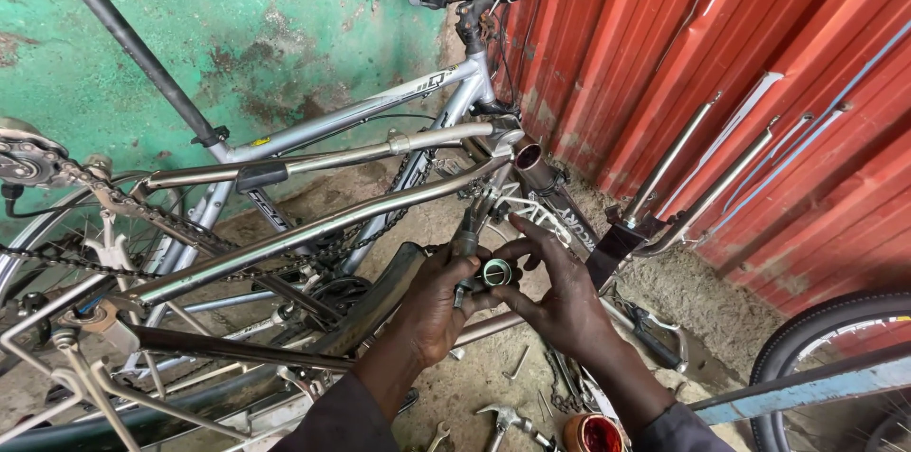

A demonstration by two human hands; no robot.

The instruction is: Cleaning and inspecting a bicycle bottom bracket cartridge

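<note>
Metal everywhere in this shot. My left hand (438, 305) is curled around a dark steel fork stem (466, 245), and my right hand (560, 295) pinches a small greenish metal ring (496, 273) right at the stem's end, fingers spread over it. Crowding in from the left is a bare silver bike frame (313, 229) with its open head tube (528, 154), plus a silver bicycle (380, 110) behind. Chrome fork legs (707, 172) lean on the red corrugated wall (759, 54). Spanners (508, 419) lie on the dirt below.
</note>
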